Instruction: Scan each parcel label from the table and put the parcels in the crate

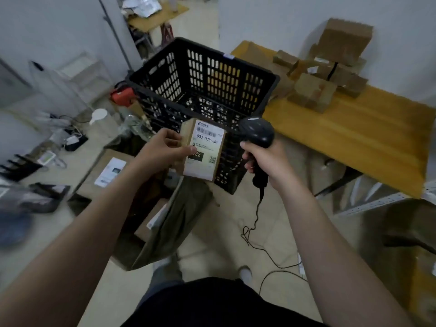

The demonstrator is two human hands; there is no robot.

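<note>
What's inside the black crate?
The crate shows only bare slotted floor, no parcels. Its near part is covered by the parcel in the left hand and the scanner in the right hand.

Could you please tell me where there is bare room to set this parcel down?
The near half of the yellow wooden table, between the heap of brown cardboard parcels and its front edge, is bare. The black slotted plastic crate looks empty inside. The floor left of the crate is crowded with cardboard cartons and clutter.
</note>
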